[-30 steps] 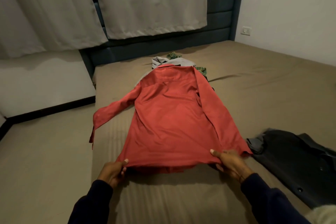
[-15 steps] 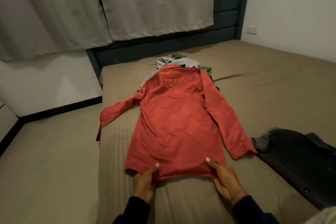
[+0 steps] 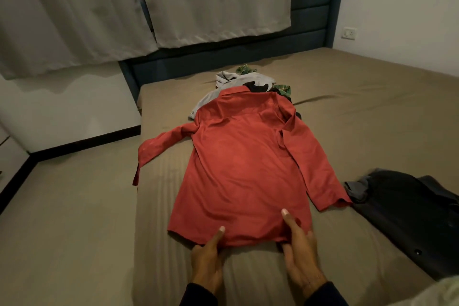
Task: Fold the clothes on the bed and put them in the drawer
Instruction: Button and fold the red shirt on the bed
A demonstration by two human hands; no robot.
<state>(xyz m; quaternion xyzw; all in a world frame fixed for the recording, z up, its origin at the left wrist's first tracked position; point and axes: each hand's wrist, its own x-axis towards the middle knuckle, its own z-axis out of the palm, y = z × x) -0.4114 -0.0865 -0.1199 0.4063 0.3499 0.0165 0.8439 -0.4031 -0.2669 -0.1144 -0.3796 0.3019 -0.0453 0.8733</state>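
Observation:
A red long-sleeved shirt [image 3: 243, 169] lies flat and back-up on the brown bed [image 3: 360, 112], collar pointing toward the headboard and both sleeves spread out. My left hand [image 3: 208, 256] pinches the near hem left of its middle, thumb on top of the cloth. My right hand [image 3: 299, 256] holds the hem further right, its thumb stretched over the fabric and its fingers tucked under the edge.
Behind the collar lies a heap of grey and green-checked clothes [image 3: 248, 79]. A dark garment [image 3: 409, 218] is spread on the bed to the right. The bed's left edge drops to the floor [image 3: 62, 218]. Dark headboard [image 3: 310, 15] and curtains [image 3: 211, 0] stand behind.
The shirt's hem has been lowered flat onto the bed. Both hands slid inward along the hem from its outer corners toward the middle.

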